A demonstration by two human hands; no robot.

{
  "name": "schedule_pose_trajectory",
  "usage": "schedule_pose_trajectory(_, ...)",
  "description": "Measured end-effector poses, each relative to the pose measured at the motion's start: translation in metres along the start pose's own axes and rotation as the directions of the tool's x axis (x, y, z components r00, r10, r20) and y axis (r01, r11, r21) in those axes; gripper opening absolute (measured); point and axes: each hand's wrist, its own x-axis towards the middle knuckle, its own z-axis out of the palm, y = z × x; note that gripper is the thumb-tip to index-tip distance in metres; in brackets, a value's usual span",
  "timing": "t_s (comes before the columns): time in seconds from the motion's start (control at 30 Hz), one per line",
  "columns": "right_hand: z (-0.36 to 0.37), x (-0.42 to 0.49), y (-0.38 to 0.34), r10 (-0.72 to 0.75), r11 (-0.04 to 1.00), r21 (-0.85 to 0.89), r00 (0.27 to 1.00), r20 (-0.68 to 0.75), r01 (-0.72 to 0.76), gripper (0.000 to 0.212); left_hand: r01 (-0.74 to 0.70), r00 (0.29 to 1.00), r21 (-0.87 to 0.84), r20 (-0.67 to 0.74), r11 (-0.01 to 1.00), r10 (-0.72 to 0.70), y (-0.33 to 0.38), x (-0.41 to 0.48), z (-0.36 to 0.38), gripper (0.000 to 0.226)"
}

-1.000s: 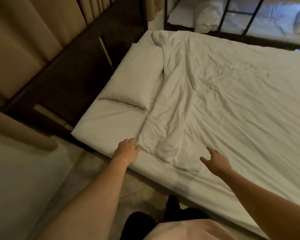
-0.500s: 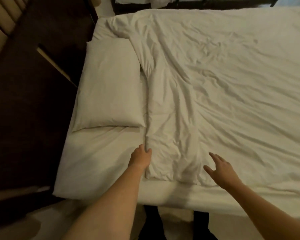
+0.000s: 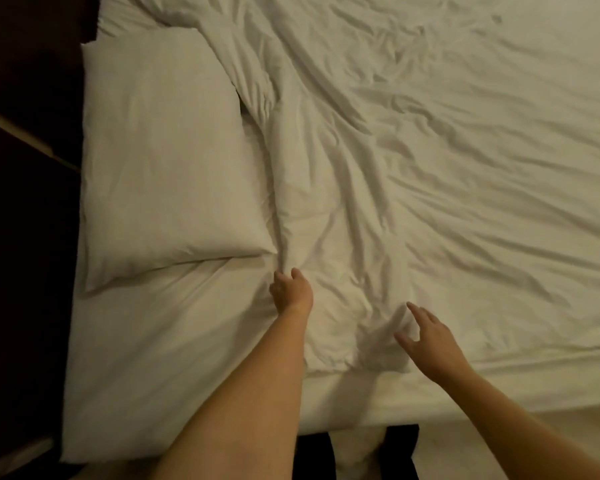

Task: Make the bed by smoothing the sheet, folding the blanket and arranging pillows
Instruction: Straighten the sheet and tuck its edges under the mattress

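A white blanket (image 3: 413, 150) lies wrinkled over most of the bed, its folded-back edge running down beside a white pillow (image 3: 163, 161) at the left. My left hand (image 3: 290, 291) pinches that folded edge just below the pillow's near corner. My right hand (image 3: 426, 336) hovers with fingers spread over the blanket's near corner, just above or touching the fabric. The bare white sheet (image 3: 160, 358) shows at the near left of the mattress.
A dark wooden headboard (image 3: 25, 202) runs along the left side of the bed. My dark-clad legs (image 3: 399, 452) stand at the near edge of the mattress, on a pale floor.
The view has closed in and tipped down over the bed. My left hand has slid up the folded edge toward the pillow. My right hand has moved closer to the blanket's corner.
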Motion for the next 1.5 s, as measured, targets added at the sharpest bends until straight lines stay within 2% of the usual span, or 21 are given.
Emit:
schedule_pose_trajectory(0.07, 0.002, 0.006, 0.0, -0.011, 1.0, -0.003, 1.0, -0.01, 0.011, 0.072, 0.033, 0.999, 0.125, 0.022, 0.992, -0.036, -0.004, 0.007, -0.001, 0.053)
schedule_pose_trajectory(0.13, 0.002, 0.011, 0.0, -0.012, 1.0, 0.0, 1.0, -0.017, 0.012, 0.072, -0.053, 0.997, 0.216, 0.06, 0.975, 0.041, -0.01, 0.01, 0.0, 0.048)
schedule_pose_trajectory(0.23, 0.001, 0.015, 0.0, -0.022, 0.999, 0.023, 0.999, -0.034, 0.023, 0.074, -0.252, 0.963, 0.077, 0.113, 0.965, 0.243, -0.006, -0.007, 0.005, 0.036)
schedule_pose_trajectory(0.33, 0.0, 0.018, -0.001, -0.041, 0.995, 0.092, 0.998, -0.044, 0.045, 0.074, -0.376, 0.893, -0.017, 0.261, 0.926, 0.367, 0.006, -0.036, 0.016, 0.027)
schedule_pose_trajectory(0.43, -0.003, 0.018, -0.005, -0.027, 0.977, 0.208, 0.999, -0.043, 0.035, 0.075, -0.517, 0.782, -0.028, 0.391, 0.855, 0.486, 0.01, -0.05, 0.039, 0.039)
schedule_pose_trajectory(0.5, -0.005, 0.02, -0.006, -0.016, 0.957, 0.289, 1.0, -0.018, 0.02, 0.074, -0.557, 0.761, -0.039, 0.376, 0.829, 0.529, 0.01, -0.052, 0.054, 0.055)
schedule_pose_trajectory(0.53, -0.006, 0.02, -0.006, -0.018, 0.951, 0.308, 1.0, -0.007, 0.02, 0.074, -0.549, 0.779, -0.054, 0.33, 0.834, 0.534, 0.009, -0.054, 0.059, 0.058)
schedule_pose_trajectory(0.6, -0.007, 0.021, -0.004, -0.036, 0.955, 0.293, 0.999, 0.003, 0.034, 0.075, -0.46, 0.866, -0.088, 0.174, 0.884, 0.468, 0.008, -0.055, 0.067, 0.059)
schedule_pose_trajectory(0.67, -0.008, 0.024, 0.002, -0.042, 0.962, 0.272, 0.999, 0.001, 0.04, 0.077, -0.32, 0.941, -0.071, 0.096, 0.945, 0.325, 0.002, -0.049, 0.072, 0.084)
schedule_pose_trajectory(0.7, -0.008, 0.026, 0.005, -0.043, 0.964, 0.261, 0.999, -0.005, 0.043, 0.078, -0.243, 0.964, -0.031, 0.105, 0.969, 0.245, -0.001, -0.045, 0.074, 0.096)
schedule_pose_trajectory(0.73, -0.008, 0.028, 0.009, -0.047, 0.968, 0.245, 0.999, -0.012, 0.049, 0.079, -0.204, 0.973, 0.037, 0.122, 0.978, 0.198, -0.006, -0.04, 0.076, 0.096)
schedule_pose_trajectory(0.8, -0.008, 0.035, 0.018, -0.052, 0.975, 0.214, 0.998, -0.024, 0.056, 0.081, -0.201, 0.968, 0.135, 0.18, 0.97, 0.175, -0.012, -0.035, 0.078, 0.076)
schedule_pose_trajectory(0.83, -0.008, 0.038, 0.023, -0.05, 0.978, 0.201, 0.998, -0.026, 0.055, 0.081, -0.195, 0.963, 0.107, 0.212, 0.975, 0.169, -0.015, -0.033, 0.081, 0.071)
schedule_pose_trajectory(0.97, -0.01, 0.044, 0.04, -0.002, 0.987, 0.158, 1.0, -0.008, 0.003, 0.079, -0.13, 0.94, -0.246, 0.279, 0.961, 0.198, -0.013, -0.032, 0.088, 0.072)
schedule_pose_trajectory(1.03, -0.011, 0.044, 0.048, 0.017, 0.987, 0.161, 1.0, 0.007, -0.018, 0.078, 0.075, 0.927, -0.514, 0.351, 0.854, 0.13, -0.007, -0.036, 0.089, 0.066)
schedule_pose_trajectory(1.1, -0.015, 0.043, 0.055, 0.026, 0.986, 0.165, 0.999, 0.029, -0.03, 0.076, 0.256, 0.892, -0.63, 0.446, 0.733, 0.073, -0.007, -0.034, 0.09, 0.066)
schedule_pose_trajectory(1.13, -0.017, 0.041, 0.058, 0.024, 0.986, 0.164, 0.999, 0.032, -0.029, 0.075, 0.259, 0.882, -0.592, 0.468, 0.763, 0.064, -0.006, -0.034, 0.088, 0.061)
schedule_pose_trajectory(1.2, -0.025, 0.038, 0.062, 0.014, 0.986, 0.166, 0.999, 0.042, -0.02, 0.072, 0.16, 0.895, -0.494, 0.438, 0.855, 0.086, -0.001, -0.043, 0.085, 0.038)
schedule_pose_trajectory(1.27, -0.033, 0.033, 0.064, 0.011, 0.982, 0.188, 0.998, 0.058, -0.021, 0.069, 0.101, 0.894, -0.46, 0.43, 0.882, 0.121, 0.008, -0.052, 0.081, 0.023)
schedule_pose_trajectory(1.43, -0.053, 0.022, 0.059, -0.016, 0.966, 0.258, 0.998, 0.053, 0.002, 0.061, 0.138, 0.857, -0.499, 0.493, 0.855, 0.15, 0.031, -0.073, 0.075, 0.029)
schedule_pose_trajectory(1.5, -0.06, 0.018, 0.054, -0.033, 0.91, 0.414, 0.999, 0.032, 0.017, 0.054, 0.143, 0.851, -0.501, 0.503, 0.854, 0.152, 0.036, -0.079, 0.076, 0.072)
